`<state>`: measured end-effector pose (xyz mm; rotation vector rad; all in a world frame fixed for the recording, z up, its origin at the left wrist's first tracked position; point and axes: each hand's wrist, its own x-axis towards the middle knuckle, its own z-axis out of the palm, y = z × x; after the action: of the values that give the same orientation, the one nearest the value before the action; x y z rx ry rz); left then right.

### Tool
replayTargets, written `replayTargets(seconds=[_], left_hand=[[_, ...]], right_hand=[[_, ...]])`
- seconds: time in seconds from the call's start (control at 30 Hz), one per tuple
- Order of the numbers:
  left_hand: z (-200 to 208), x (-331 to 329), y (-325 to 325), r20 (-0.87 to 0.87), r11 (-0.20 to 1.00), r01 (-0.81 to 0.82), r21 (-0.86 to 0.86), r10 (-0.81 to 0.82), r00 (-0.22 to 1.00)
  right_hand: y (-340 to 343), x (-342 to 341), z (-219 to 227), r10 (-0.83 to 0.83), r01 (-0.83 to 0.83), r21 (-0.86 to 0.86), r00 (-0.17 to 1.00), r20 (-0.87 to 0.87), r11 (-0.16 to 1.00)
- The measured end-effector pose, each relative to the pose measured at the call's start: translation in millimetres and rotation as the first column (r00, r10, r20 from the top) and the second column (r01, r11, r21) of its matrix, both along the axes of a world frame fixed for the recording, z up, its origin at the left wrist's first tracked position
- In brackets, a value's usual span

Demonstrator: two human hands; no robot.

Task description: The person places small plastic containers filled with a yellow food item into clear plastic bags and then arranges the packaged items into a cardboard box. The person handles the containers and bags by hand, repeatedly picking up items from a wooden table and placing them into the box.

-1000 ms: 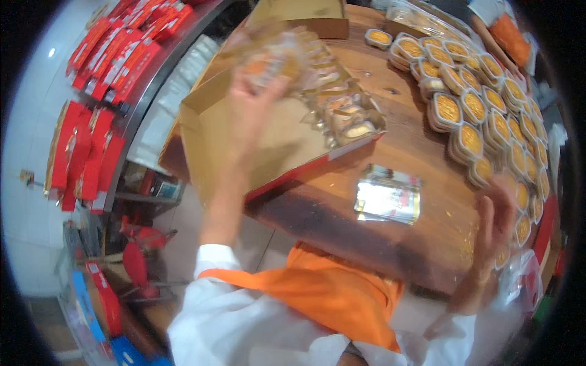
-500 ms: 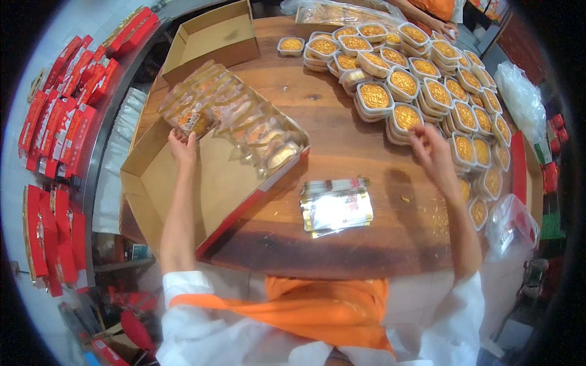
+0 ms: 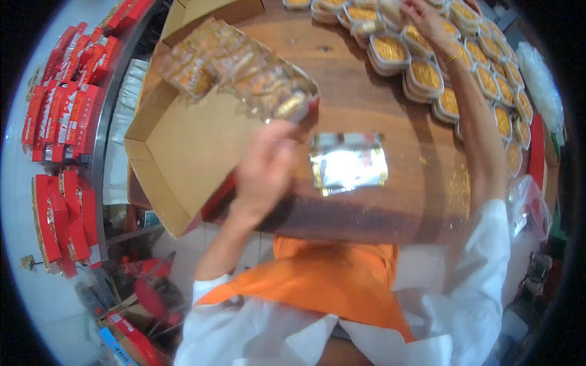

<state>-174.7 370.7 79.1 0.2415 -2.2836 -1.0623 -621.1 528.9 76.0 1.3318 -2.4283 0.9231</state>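
Observation:
My left hand (image 3: 268,161) is smeared by motion over the near right edge of a cardboard box (image 3: 177,152); its fingers do not show clearly. Wrapped mooncakes (image 3: 244,70) in clear and gold pouches fill the far and right part of that box. To the right of the hand lies a stack of flat silver and gold pouches (image 3: 349,161). Far right, my right hand (image 3: 423,17) reaches over stacked golden mooncakes in clear plastic trays (image 3: 425,74). Its fingers are closed at the edge of a pale, blurred mooncake tray (image 3: 390,8).
Another cardboard box (image 3: 207,15) stands behind the first. Red folded boxes (image 3: 73,116) stand in rows at the left. Crumbs (image 3: 459,189) lie on the wooden table (image 3: 406,204) at right. Clear plastic bags (image 3: 540,82) hang by the right edge.
My left hand has left the wrapped mooncake in the box and come right and nearer. My right hand has reached farther away over the mooncakes. The whole view has shifted.

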Motion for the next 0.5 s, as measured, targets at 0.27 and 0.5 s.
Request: replayTargets(seconds=[0.27, 0.5], left_hand=[[-72.3, -51.4, 67.4, 0.277, 0.863, 0.304, -0.403, -0.202, 0.94], [-91.1, -68.6, 61.0, 0.247, 0.826, 0.294, -0.481, -0.195, 0.949]], right_hand=[[100.1, 183.0, 34.9, 0.328, 0.266, -0.563, 0.592, 0.736, 0.782], [169.4, 257.0, -9.5, 0.346, 0.471, -0.474, 0.335, 0.876, 0.744]])
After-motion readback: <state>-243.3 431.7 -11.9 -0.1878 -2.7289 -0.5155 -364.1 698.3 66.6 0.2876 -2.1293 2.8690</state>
